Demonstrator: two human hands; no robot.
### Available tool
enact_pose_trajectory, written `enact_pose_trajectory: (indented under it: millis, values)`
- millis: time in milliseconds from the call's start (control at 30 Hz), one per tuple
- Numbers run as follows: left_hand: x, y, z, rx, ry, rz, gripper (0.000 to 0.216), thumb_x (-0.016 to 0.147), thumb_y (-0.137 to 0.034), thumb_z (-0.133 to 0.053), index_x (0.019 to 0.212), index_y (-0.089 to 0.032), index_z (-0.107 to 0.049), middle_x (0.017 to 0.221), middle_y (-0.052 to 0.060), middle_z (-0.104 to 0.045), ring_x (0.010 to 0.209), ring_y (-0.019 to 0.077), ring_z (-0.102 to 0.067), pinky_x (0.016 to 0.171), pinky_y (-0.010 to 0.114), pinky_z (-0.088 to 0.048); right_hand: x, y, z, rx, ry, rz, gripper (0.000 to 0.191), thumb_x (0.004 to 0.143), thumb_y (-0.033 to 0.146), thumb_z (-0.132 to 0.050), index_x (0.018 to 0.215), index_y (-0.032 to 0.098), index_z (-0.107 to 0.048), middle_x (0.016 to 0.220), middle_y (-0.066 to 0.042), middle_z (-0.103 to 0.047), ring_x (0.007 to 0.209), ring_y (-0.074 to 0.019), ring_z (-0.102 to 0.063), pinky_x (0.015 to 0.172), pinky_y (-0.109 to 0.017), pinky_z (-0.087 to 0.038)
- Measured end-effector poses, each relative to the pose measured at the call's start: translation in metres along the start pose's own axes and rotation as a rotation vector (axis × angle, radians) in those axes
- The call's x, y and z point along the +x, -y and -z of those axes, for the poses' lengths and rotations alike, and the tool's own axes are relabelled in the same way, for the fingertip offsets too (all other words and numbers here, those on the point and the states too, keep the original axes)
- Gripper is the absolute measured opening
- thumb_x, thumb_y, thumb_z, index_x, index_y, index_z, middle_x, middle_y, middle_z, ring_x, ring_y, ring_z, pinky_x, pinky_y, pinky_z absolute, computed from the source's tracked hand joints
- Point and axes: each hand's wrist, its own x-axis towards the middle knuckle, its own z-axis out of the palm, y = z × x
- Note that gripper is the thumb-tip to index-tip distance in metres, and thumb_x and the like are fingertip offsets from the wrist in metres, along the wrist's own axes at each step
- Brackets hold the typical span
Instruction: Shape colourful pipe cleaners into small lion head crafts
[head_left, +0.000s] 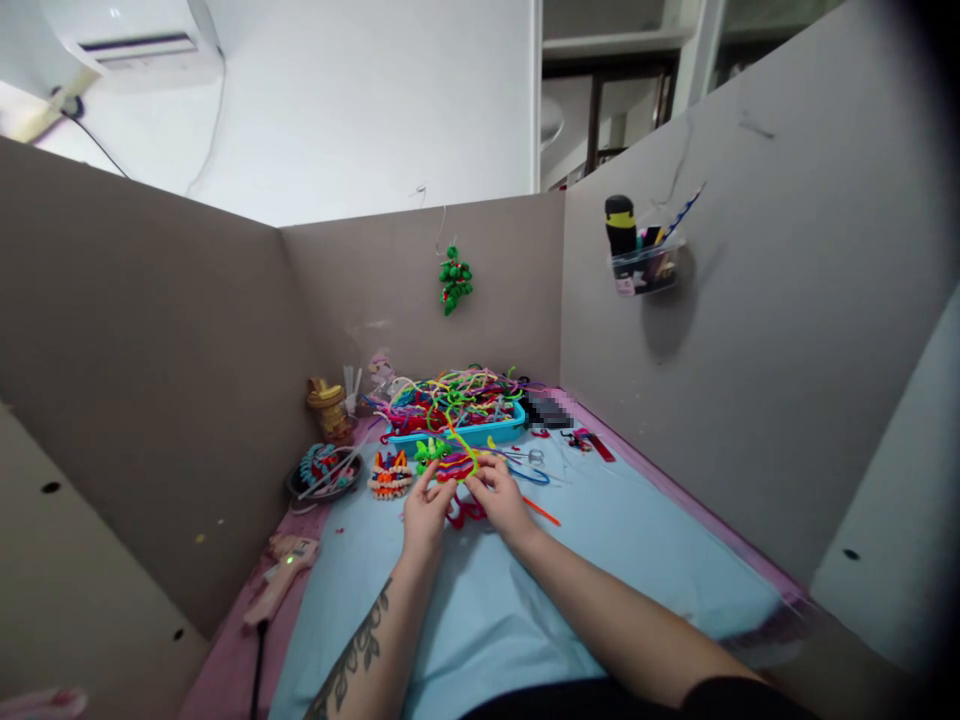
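Lime-green fuzzy wire [459, 440] pinched between left hand [425, 515] and right hand [501, 497].

Left hand [424, 515], right hand [501, 500] close, fingers [482, 479] pinching

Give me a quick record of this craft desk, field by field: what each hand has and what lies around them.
surface: light blue mat
left hand: fingers pinch a pipe-cleaner piece
right hand: pinches the same piece from the other side
behind hands: blue tray heaped with coloured pipe cleaners
left side: orange figure, glue gun
back wall: green ornament hanging
right wall: clear holder
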Motion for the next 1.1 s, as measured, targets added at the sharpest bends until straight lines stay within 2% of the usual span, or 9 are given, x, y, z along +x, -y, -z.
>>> enact_pose_trajectory:
  millis: [67, 167, 267, 333, 533, 733, 867, 1100]
  values:
    - [0.003, 0.003, 0.005, 0.007, -0.009, -0.016, 0.083, 0.055, -0.037, -0.077, 0.126, -0.008, -0.047, 0.044, -0.010, -0.043, 0.039, 0.0030, -0.033, 0.041, 0.016, -0.023, 0.000, 0.003, 0.005, -0.069, -0.045, 0.069, 0.013, 0.075, 0.028, -0.059, 0.068, 0.017, -0.062, 0.096, -0.007, -0.052, 0.100, -0.0221, -0.051, 0.091, -0.037, -0.040]
    - [0.007, 0.006, 0.010, 0.027, -0.011, -0.013, 0.079, 0.056, -0.038, -0.076, 0.125, -0.008, -0.049, 0.043, -0.011, -0.039, 0.038, 0.0026, -0.031, 0.041, 0.016, -0.020, 0.001, 0.011, 0.016, -0.235, -0.112, 0.320, 0.007, 0.077, 0.021, -0.057, 0.079, 0.019, -0.063, 0.088, -0.006, -0.053, 0.092, -0.0210, -0.052, 0.086, -0.038, -0.042]
    - [0.006, 0.004, 0.010, 0.051, 0.007, 0.012, 0.081, 0.055, -0.037, -0.077, 0.125, -0.008, -0.049, 0.043, -0.011, -0.040, 0.038, 0.0025, -0.030, 0.040, 0.016, -0.019, 0.003, 0.016, 0.026, -0.420, -0.081, 0.557, 0.021, 0.080, 0.013, -0.050, 0.092, 0.022, -0.065, 0.088, -0.007, -0.054, 0.089, -0.0204, -0.050, 0.083, -0.038, -0.043]
    - [0.005, 0.002, 0.009, 0.062, 0.025, 0.047, 0.084, 0.053, -0.037, -0.078, 0.126, -0.007, -0.048, 0.043, -0.011, -0.040, 0.038, 0.0025, -0.031, 0.040, 0.017, -0.019, 0.004, 0.017, 0.028, -0.514, -0.051, 0.629, 0.026, 0.082, 0.011, -0.048, 0.097, 0.022, -0.065, 0.091, -0.008, -0.055, 0.089, -0.0205, -0.050, 0.082, -0.038, -0.044]
    - [0.002, -0.002, 0.007, 0.076, 0.050, 0.106, 0.085, 0.052, -0.036, -0.078, 0.126, -0.007, -0.048, 0.045, -0.008, -0.047, 0.039, 0.0035, -0.035, 0.040, 0.017, -0.019, 0.010, 0.011, 0.029, -0.559, -0.055, 0.698, 0.022, 0.082, 0.011, -0.049, 0.090, 0.022, -0.067, 0.091, -0.008, -0.056, 0.089, -0.0208, -0.050, 0.081, -0.039, -0.045]
    - [0.000, -0.005, 0.005, 0.050, -0.058, -0.007, 0.081, 0.052, -0.038, -0.078, 0.122, -0.008, -0.051, 0.051, -0.005, -0.055, 0.044, 0.0047, -0.040, 0.045, 0.017, -0.026, 0.008, 0.013, 0.033, -0.438, 0.003, 0.739, 0.025, 0.083, 0.010, -0.048, 0.097, 0.023, -0.064, 0.087, -0.006, -0.061, 0.085, -0.0186, -0.055, 0.079, -0.036, -0.049]
    - [-0.001, -0.005, 0.005, 0.024, -0.076, -0.049, 0.078, 0.055, -0.034, -0.077, 0.122, -0.006, -0.050, 0.052, -0.004, -0.056, 0.047, 0.0051, -0.042, 0.048, 0.018, -0.030, 0.001, 0.021, 0.031, -0.367, 0.048, 0.785, 0.027, 0.081, 0.008, -0.049, 0.099, 0.022, -0.062, 0.085, -0.006, -0.064, 0.080, -0.0176, -0.058, 0.076, -0.034, -0.050]
    - [-0.002, -0.003, 0.007, -0.005, -0.060, -0.089, 0.073, 0.060, -0.032, -0.074, 0.124, -0.008, -0.047, 0.059, -0.001, -0.060, 0.054, 0.0082, -0.051, 0.052, 0.019, -0.035, -0.006, 0.021, 0.026, -0.298, 0.060, 0.709, 0.023, 0.079, 0.010, -0.050, 0.093, 0.022, -0.064, 0.083, -0.005, -0.066, 0.079, -0.0173, -0.061, 0.076, -0.033, -0.050]
